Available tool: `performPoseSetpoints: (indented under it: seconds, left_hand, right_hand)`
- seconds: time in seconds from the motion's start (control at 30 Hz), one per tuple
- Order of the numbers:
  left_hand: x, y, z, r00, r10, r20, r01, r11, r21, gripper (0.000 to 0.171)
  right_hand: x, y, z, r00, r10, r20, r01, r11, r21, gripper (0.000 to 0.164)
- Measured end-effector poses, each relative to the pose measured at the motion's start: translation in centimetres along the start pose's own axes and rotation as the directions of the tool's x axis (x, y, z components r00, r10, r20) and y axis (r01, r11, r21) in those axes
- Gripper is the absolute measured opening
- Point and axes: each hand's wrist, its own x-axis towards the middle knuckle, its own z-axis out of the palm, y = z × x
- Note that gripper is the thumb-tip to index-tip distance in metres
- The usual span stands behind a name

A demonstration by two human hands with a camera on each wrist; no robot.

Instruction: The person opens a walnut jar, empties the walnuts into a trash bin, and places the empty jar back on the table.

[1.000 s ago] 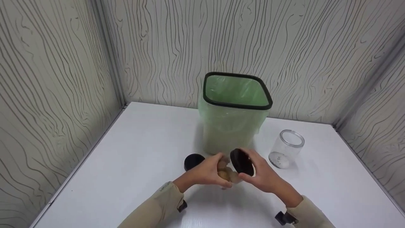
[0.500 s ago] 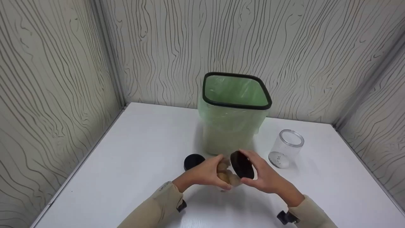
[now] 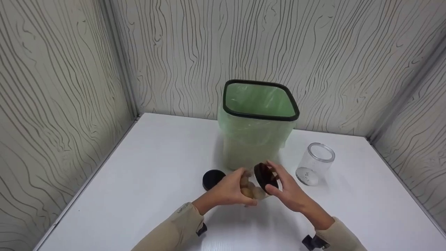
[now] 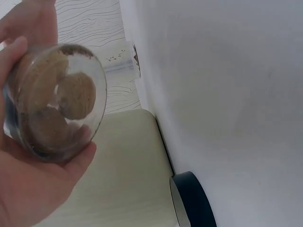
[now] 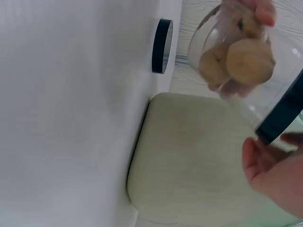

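Tilted on its side just above the table, a clear jar (image 3: 257, 192) holds several round tan-brown pieces (image 5: 248, 61) near its base. My left hand (image 3: 228, 189) grips the jar's base end; its thumb and fingers show around the clear wall in the left wrist view. A black lid (image 3: 263, 178) is on the jar's right end, against the clear wall in the right wrist view. My right hand (image 3: 290, 191) holds this lid by its rim, thumb on the near side and fingers over the far side.
A second black lid (image 3: 213, 179) lies on the white table (image 3: 156, 181), left of the jar. Behind the hands stands a bin (image 3: 251, 148) with a green liner and black rim. Another clear jar (image 3: 315, 167), without a lid, holds small dark specks at right.
My right fingers have shifted around the lid's rim, and the index finger now reaches higher over it. Both hands and the jar have risen slightly.
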Motion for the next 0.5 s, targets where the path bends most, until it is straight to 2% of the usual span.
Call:
performPoseSetpoints:
  seconds: [0.13,0.23,0.33,0.5]
  left_hand:
    - [0.06,0.14,0.36,0.999,0.012,-0.041,-0.012,1.0,0.015,0.083]
    - [0.04,0.21,0.51,0.998,0.029,-0.053,-0.027,0.999,0.035,0.08]
    - [-0.01,0.22,0.56,0.998,0.042,-0.053,-0.04,0.998,0.039,0.076]
    - [-0.09,0.19,0.41,0.999,0.033,-0.025,-0.033,0.999,-0.001,0.076]
  right_hand:
    - [0.2,-0.84,0.4,0.989,0.148,-0.012,-0.148,0.989,-0.005,0.068]
    - [0.2,-1.14,0.64,0.979,0.205,-0.01,-0.205,0.979,0.0,0.066]
    - [0.17,-1.18,0.75,0.977,0.212,-0.014,-0.211,0.977,0.014,0.063]
    - [0.09,-0.92,0.71,0.983,0.181,-0.017,-0.181,0.983,0.004,0.063]
